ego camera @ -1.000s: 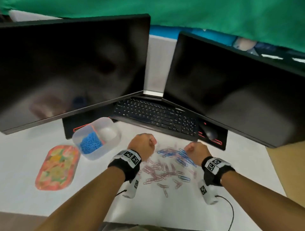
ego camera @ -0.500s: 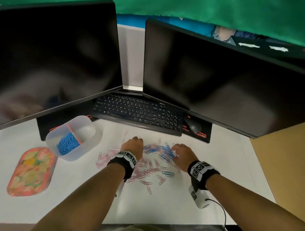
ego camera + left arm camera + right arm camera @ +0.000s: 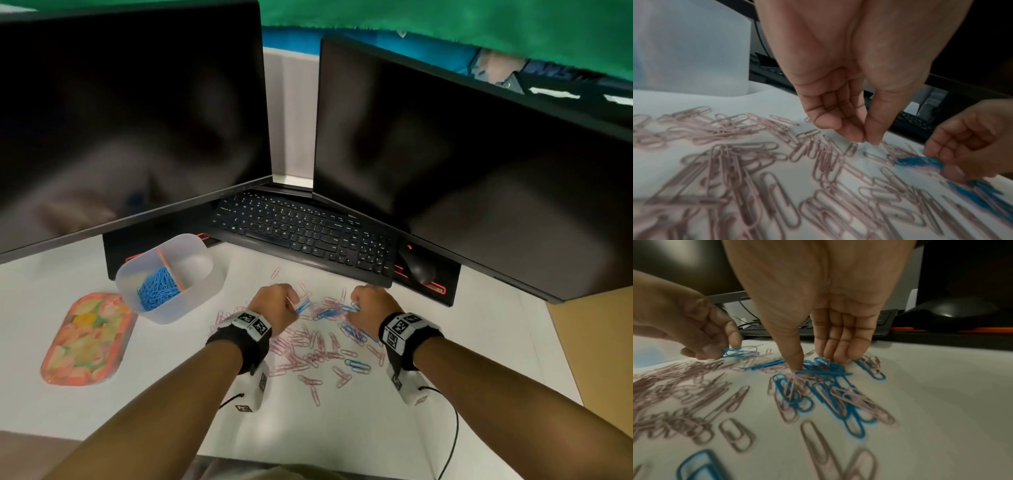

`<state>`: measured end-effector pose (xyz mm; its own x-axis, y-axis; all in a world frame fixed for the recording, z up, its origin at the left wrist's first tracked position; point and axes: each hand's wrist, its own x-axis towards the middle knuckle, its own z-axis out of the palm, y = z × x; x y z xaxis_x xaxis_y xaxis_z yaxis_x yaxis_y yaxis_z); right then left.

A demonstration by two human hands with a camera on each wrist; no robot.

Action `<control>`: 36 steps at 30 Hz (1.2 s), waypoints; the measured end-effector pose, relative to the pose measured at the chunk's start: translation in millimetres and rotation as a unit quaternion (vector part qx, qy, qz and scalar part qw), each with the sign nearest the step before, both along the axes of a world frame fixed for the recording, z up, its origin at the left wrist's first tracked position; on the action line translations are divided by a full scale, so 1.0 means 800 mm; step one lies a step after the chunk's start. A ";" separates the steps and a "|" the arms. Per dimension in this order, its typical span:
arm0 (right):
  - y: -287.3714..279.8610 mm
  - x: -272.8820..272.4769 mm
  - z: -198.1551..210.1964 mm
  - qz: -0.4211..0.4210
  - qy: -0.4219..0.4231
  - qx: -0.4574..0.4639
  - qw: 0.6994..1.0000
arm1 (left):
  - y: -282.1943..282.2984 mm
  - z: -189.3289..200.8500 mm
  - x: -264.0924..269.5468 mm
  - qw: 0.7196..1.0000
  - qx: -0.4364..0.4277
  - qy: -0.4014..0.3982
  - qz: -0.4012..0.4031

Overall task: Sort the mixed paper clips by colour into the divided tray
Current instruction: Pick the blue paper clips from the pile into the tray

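Pink paper clips (image 3: 308,349) and blue paper clips (image 3: 329,312) lie mixed on the white table. A translucent divided tray (image 3: 209,274) stands at the left, with a heap of blue clips (image 3: 157,291) in its left compartment; the right one looks empty. My left hand (image 3: 291,303) pinches a blue clip (image 3: 740,351) between thumb and forefinger, just above the pile. My right hand (image 3: 818,365) points down into the blue cluster (image 3: 824,368), thumb and fingertips closing on several blue clips that still lie on the table.
A black keyboard (image 3: 301,233) and mouse (image 3: 416,267) sit right behind the pile, under two dark monitors. An orange patterned lid (image 3: 87,337) lies left of the tray. A cable (image 3: 452,431) trails from the right wrist.
Both hands came down from closed fists above the pile onto the clips. The left hand has lifted a blue clip. The head view has shifted.
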<state>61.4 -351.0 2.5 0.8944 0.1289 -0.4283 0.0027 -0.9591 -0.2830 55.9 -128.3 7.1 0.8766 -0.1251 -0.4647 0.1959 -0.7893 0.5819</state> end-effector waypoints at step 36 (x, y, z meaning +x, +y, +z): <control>-0.017 -0.022 0.032 -0.411 0.175 0.542 0.712 | -0.043 0.022 -0.005 0.861 -0.384 0.176 0.284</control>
